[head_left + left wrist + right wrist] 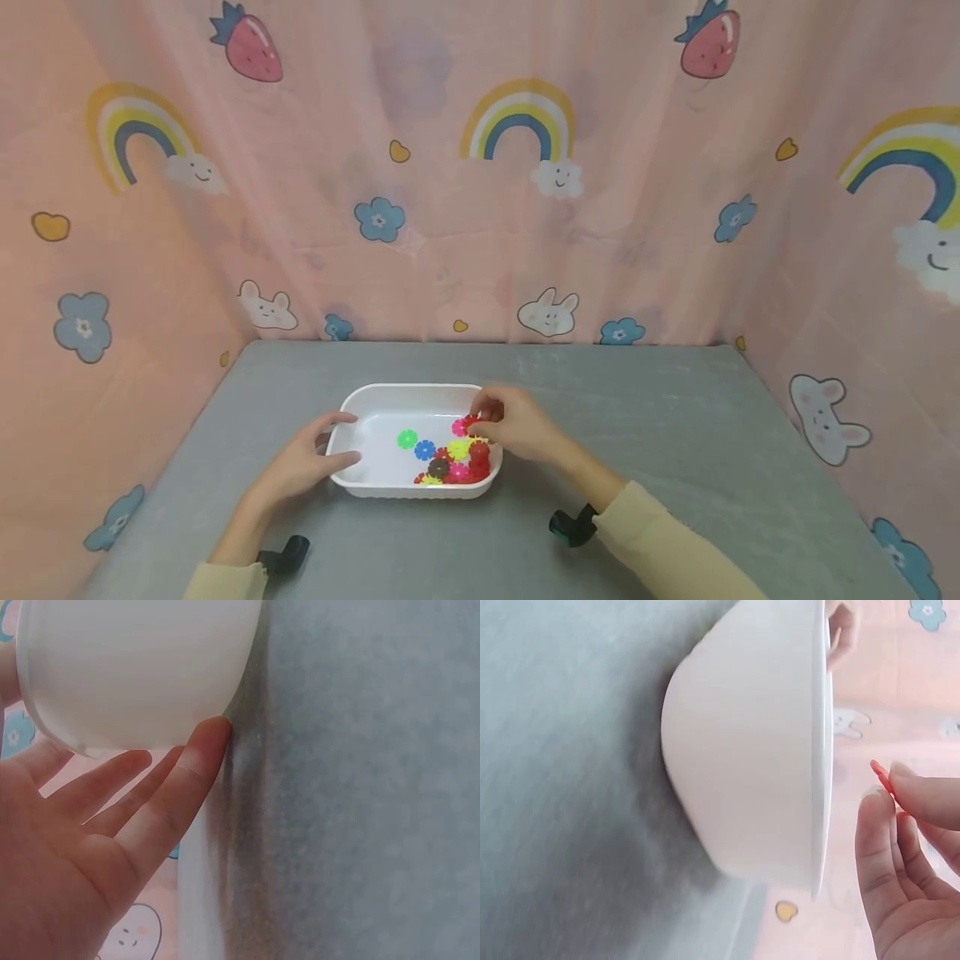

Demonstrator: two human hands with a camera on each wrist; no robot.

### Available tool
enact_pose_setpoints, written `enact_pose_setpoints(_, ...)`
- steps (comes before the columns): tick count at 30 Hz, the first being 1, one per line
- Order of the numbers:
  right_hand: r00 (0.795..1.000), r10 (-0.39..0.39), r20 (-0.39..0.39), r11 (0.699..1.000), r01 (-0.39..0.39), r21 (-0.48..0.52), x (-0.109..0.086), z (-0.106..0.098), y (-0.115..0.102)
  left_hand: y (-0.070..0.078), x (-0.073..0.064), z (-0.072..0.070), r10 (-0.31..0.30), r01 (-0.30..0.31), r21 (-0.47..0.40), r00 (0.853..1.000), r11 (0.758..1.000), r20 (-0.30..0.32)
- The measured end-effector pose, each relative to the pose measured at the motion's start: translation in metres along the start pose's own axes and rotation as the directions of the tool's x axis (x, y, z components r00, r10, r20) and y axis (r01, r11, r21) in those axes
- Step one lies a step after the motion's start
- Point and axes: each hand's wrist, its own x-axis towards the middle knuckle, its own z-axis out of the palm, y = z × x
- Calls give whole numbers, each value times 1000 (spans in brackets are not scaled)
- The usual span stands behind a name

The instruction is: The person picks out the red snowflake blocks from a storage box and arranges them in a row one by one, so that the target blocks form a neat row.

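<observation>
A white plastic tray [386,492] sits on the grey table. My left hand [303,454] grips its left end, thumb and forefinger over the rim; in the left wrist view, other fingertips [210,739] press the tray's outer wall from below. Over the tray's right end, my right hand [525,425] pinches a red snowflake disc [883,777] between thumb and fingertips. Inside lie several toothed plastic snowflake discs, mostly heaped at the right: red, pink, yellow, dark brown. A blue disc [424,450] and a green disc [407,438] lie farther left.
A grey cloth covers the table [637,400]. Pink curtains [450,275] printed with rainbows, strawberries and rabbits hang behind it and along both sides. Each wrist wears a black camera mount [573,527], below the sleeve cuffs.
</observation>
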Motion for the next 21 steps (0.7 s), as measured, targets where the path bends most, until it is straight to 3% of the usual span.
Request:
enact_pose_setpoints(8,991,56,-118,998,-53,29,-1,-25,14,-1,0,-1,-11,11,-6,1000,1000,6)
enact_pose_setpoints(14,972,123,-201,992,-121,21,9,-44,31,1,0,0,-8,8,-4,1000,1000,8)
enact_pose_setpoints(21,962,161,-221,986,-168,-15,19,-45,60,2,-2,0,-2,2,-7,1000,1000,15)
